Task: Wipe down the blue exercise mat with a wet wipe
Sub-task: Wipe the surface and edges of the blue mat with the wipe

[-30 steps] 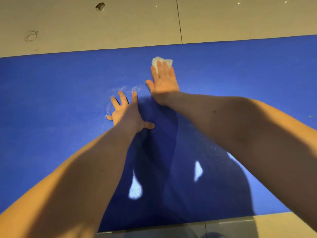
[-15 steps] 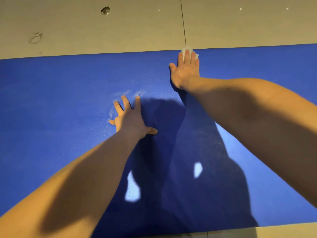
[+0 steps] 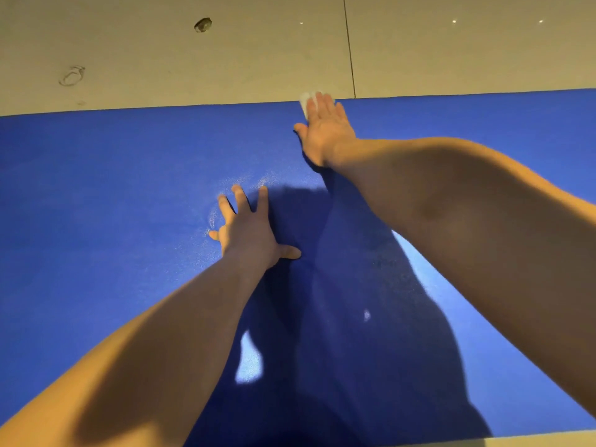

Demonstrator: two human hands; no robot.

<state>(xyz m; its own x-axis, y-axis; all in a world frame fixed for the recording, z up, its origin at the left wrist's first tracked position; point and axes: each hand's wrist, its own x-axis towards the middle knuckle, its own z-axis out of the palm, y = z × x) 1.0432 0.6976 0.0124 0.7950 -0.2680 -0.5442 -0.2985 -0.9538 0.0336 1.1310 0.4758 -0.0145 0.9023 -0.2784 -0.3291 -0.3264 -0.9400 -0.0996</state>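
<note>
The flat blue foam exercise mat point(image 3: 96, 221) lies across the pale beige tiled floor point(image 3: 161, 59). The right hand point(image 3: 325, 130) presses a crumpled white wet wipe point(image 3: 306, 101) onto the mat at its far edge, with fingers straight and together, not curled (most of the wipe is hidden beneath them). The left hand point(image 3: 248, 230) rests palm-down near the mat's middle, with fingers straight and spread, holding nothing. Faint whitish streaks mark the mat just beyond the left fingertips. Arm shadows cover the near portion.

The left hand point(image 3: 248, 230) and the right hand point(image 3: 327, 130) are bare; behind each wrist runs a bare forearm.
</note>
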